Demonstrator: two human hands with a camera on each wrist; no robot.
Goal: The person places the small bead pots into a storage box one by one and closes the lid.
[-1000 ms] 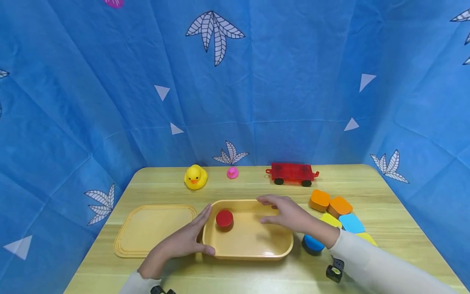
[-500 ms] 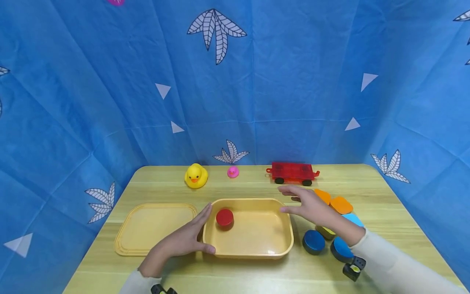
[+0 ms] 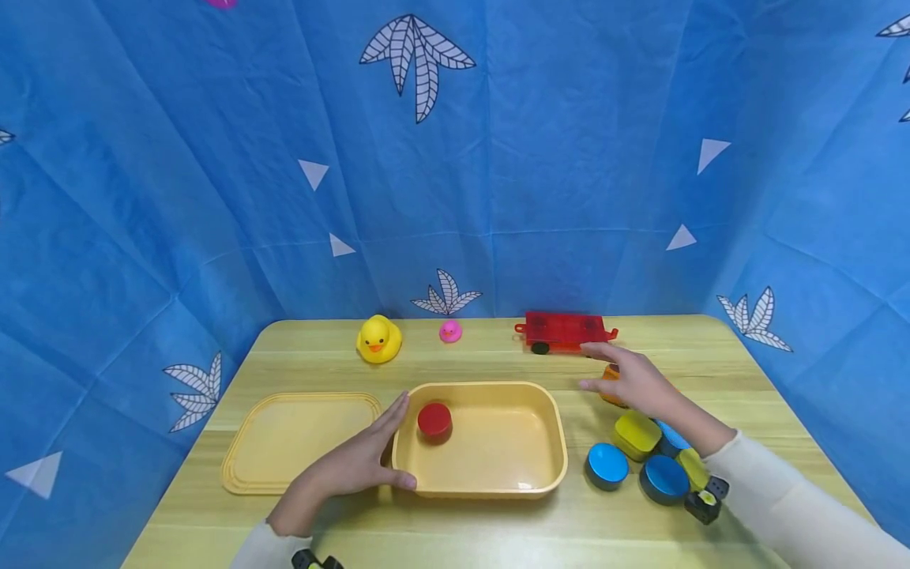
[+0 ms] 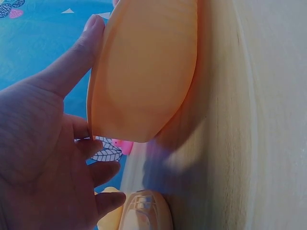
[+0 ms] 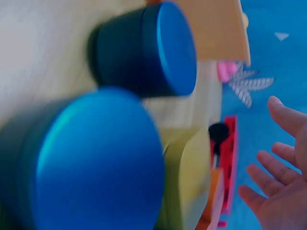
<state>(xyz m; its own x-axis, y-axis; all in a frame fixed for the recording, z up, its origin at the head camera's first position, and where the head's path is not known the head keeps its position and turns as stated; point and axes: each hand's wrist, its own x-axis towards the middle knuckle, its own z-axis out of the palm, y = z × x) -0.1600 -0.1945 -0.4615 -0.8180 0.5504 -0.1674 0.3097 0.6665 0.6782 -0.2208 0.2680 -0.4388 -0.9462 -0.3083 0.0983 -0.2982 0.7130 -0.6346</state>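
Note:
My left hand [image 3: 360, 456] rests against the left end of a pale-yellow plastic box [image 3: 512, 389], thumb at its near corner and straight fingers along its side. In the left wrist view the thumb lies along the rim and the other fingers hang loosely. Inside the box, at the left, sits a round red tin [image 3: 434, 422]. My right hand [image 3: 635, 381] hovers with parted fingers and holds nothing. It is above an orange tin [image 3: 611, 385], partly hidden by it, and just in front of a red toy wagon [image 3: 558, 330]. Thumb and fingers stand apart in the right wrist view.
Right of the box are round blue tins [image 3: 607, 466] and yellow tins [image 3: 636, 435], some under my forearm. A matching lid [image 3: 302, 442] lies at the left. A yellow rubber duck [image 3: 379, 339] and small pink duck [image 3: 450, 331] stand at the back, before a blue curtain [image 3: 490, 158].
My right hand has moved from over the box rightward to above the orange tins, passing the box's right edge. My left hand and the red tin have stayed in place.

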